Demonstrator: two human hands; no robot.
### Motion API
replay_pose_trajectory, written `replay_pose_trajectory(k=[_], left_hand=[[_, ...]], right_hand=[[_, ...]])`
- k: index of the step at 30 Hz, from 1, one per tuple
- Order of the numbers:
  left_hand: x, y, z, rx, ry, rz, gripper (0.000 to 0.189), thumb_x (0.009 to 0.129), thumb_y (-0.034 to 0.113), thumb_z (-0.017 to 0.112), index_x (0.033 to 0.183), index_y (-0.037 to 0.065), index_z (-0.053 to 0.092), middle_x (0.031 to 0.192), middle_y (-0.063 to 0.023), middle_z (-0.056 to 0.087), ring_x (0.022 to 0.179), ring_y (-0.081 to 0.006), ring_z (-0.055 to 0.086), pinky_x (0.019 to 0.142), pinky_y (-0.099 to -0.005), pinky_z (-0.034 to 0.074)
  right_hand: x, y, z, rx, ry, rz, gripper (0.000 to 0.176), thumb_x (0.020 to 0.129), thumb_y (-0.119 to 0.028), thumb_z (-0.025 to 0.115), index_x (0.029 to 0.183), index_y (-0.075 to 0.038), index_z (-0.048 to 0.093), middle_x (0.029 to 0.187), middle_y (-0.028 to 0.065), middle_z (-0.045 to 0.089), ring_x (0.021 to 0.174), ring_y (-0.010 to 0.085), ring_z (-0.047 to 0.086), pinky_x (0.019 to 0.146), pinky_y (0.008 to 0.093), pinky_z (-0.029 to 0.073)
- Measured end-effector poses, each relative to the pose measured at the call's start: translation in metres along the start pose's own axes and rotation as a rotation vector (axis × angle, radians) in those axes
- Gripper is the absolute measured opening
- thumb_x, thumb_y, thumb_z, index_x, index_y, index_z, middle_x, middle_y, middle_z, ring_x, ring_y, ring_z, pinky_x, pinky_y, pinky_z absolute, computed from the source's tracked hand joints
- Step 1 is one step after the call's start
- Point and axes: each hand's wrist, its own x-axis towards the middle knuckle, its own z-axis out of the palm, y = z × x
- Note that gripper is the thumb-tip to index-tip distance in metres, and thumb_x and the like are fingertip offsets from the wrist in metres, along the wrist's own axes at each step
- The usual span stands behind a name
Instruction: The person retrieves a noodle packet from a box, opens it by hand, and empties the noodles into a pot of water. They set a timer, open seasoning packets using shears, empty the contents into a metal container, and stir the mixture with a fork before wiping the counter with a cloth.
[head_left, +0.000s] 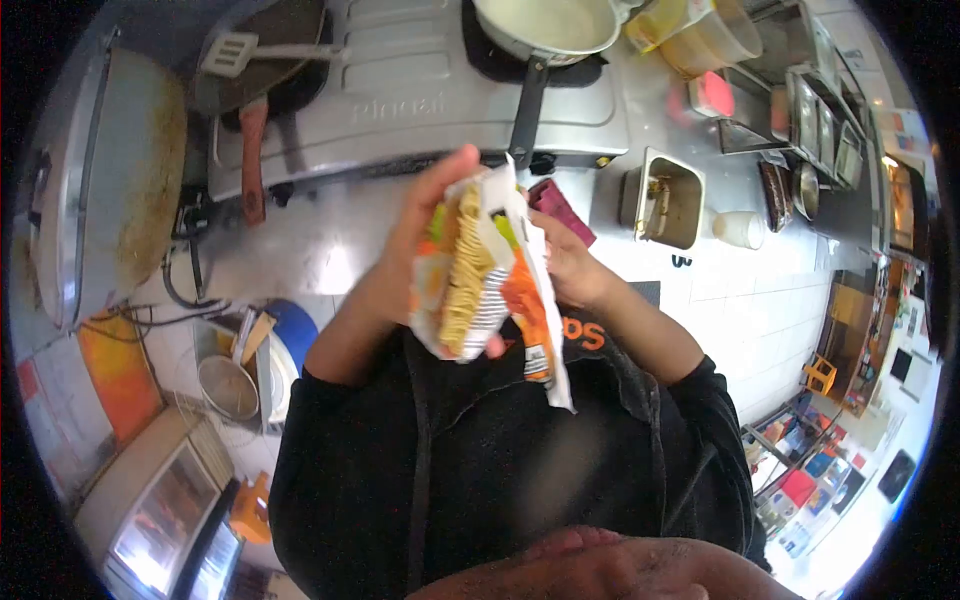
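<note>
Stove [420,100] across top of view, on worktop [760,300]. Pan [545,25] of pale liquid on right burner, handle pointing toward person. Dark pan [275,40] on left burner, spatula [235,50] lying in it. Steel tub [665,195] right of stove, white cup [740,228] just beside it. Noodle packet [490,290] held in air before chest, below stove edge, torn open, noodle block [462,270] showing. Left hand [425,235] wraps packet's left side, fingers clamped on it. Right hand [565,265] behind orange flap, fingers closed on wrapper, partly hidden.
</note>
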Motion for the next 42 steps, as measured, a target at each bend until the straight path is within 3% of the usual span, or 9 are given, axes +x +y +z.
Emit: replay_pose_trajectory(k=[3, 6, 9, 12, 17, 19, 35, 38, 42], left_hand=[[0.033, 0.005, 0.009, 0.439, -0.097, 0.291, 0.145, 0.049, 0.041, 0.099, 0.157, 0.01, 0.007, 0.149, -0.0203, 0.039, 0.14, -0.0346, 0.036, 0.117, -0.0481, 0.024], [0.021, 0.0, -0.002, 0.385, 0.064, 0.186, 0.15, 0.05, 0.055, 0.095, 0.156, 0.006, 0.002, 0.15, -0.026, 0.036, 0.141, -0.038, 0.034, 0.117, -0.0493, 0.02], [0.022, 0.012, -0.025, 0.515, 0.14, 0.249, 0.143, 0.054, 0.063, 0.09, 0.154, 0.004, 0.007, 0.147, -0.0268, 0.038, 0.14, -0.0377, 0.036, 0.116, -0.0508, 0.021], [0.007, 0.012, -0.042, 0.504, 0.251, 0.219, 0.133, 0.058, 0.064, 0.088, 0.152, 0.003, 0.016, 0.145, -0.0229, 0.041, 0.138, -0.0352, 0.039, 0.117, -0.0502, 0.022], [-0.007, 0.014, -0.05, 0.469, 0.376, 0.147, 0.121, 0.064, 0.065, 0.084, 0.149, 0.001, 0.026, 0.143, -0.0184, 0.044, 0.136, -0.0326, 0.041, 0.117, -0.0492, 0.024], [-0.01, 0.017, -0.051, 0.468, 0.407, 0.138, 0.117, 0.067, 0.065, 0.082, 0.148, 0.001, 0.028, 0.142, -0.0179, 0.044, 0.136, -0.0324, 0.042, 0.117, -0.0492, 0.024], [-0.037, 0.023, -0.081, 0.578, 0.503, 0.106, 0.082, 0.079, 0.061, 0.074, 0.131, 0.002, 0.052, 0.137, -0.0164, 0.05, 0.131, -0.0273, 0.045, 0.108, -0.0405, 0.033], [-0.037, 0.025, -0.083, 0.585, 0.491, 0.104, 0.079, 0.08, 0.06, 0.073, 0.13, 0.002, 0.053, 0.136, -0.0163, 0.051, 0.13, -0.0269, 0.045, 0.107, -0.0399, 0.033], [-0.037, 0.027, -0.085, 0.612, 0.46, 0.109, 0.076, 0.082, 0.058, 0.073, 0.13, 0.002, 0.053, 0.135, -0.0163, 0.051, 0.129, -0.027, 0.045, 0.106, -0.0397, 0.033]], right_hand=[[0.005, -0.02, 0.019, 0.065, 0.174, -0.073, 0.074, 0.093, -0.045, 0.067, 0.144, -0.001, 0.038, 0.141, 0.0128, 0.052, 0.129, 0.0235, 0.052, 0.107, 0.0417, 0.043], [0.009, -0.056, 0.014, 0.109, 0.314, -0.324, 0.049, 0.099, -0.031, 0.06, 0.137, -0.003, 0.046, 0.133, 0.0126, 0.057, 0.122, 0.0256, 0.058, 0.105, 0.0419, 0.046], [0.016, -0.136, -0.012, -0.315, 0.645, -0.451, 0.056, 0.101, -0.039, 0.05, 0.143, -0.003, 0.042, 0.128, 0.0109, 0.063, 0.105, 0.0226, 0.066, 0.077, 0.0378, 0.057], [0.038, -0.206, -0.055, -0.495, 0.746, -0.555, 0.034, 0.1, -0.017, 0.048, 0.126, 0.002, 0.057, 0.114, 0.0139, 0.067, 0.1, 0.0225, 0.068, 0.084, 0.0365, 0.055], [0.105, -0.25, -0.108, -1.745, 0.936, -0.451, 0.032, 0.099, -0.026, 0.053, 0.106, 0.001, 0.067, 0.091, 0.015, 0.072, 0.086, 0.0271, 0.069, 0.076, 0.0397, 0.051], [0.129, -0.248, -0.102, -1.991, 0.905, -0.346, 0.033, 0.096, -0.032, 0.053, 0.103, -0.004, 0.069, 0.101, 0.0233, 0.068, 0.093, 0.0439, 0.064, 0.084, 0.0513, 0.051], [0.146, -0.289, -0.069, -2.124, 0.762, -0.302, 0.031, 0.096, -0.03, 0.052, 0.104, -0.009, 0.073, 0.099, 0.0209, 0.07, 0.093, 0.0406, 0.066, 0.084, 0.0489, 0.053], [0.147, -0.299, -0.075, -2.097, 0.756, -0.325, 0.045, 0.094, -0.045, 0.056, 0.098, -0.003, 0.072, 0.096, 0.022, 0.07, 0.093, 0.0399, 0.067, 0.083, 0.048, 0.053], [0.13, -0.296, -0.029, -1.968, 0.906, -0.448, 0.023, 0.08, -0.018, 0.071, 0.097, -0.003, 0.074, 0.085, 0.0226, 0.071, 0.079, 0.0351, 0.07, 0.073, 0.0428, 0.055]])
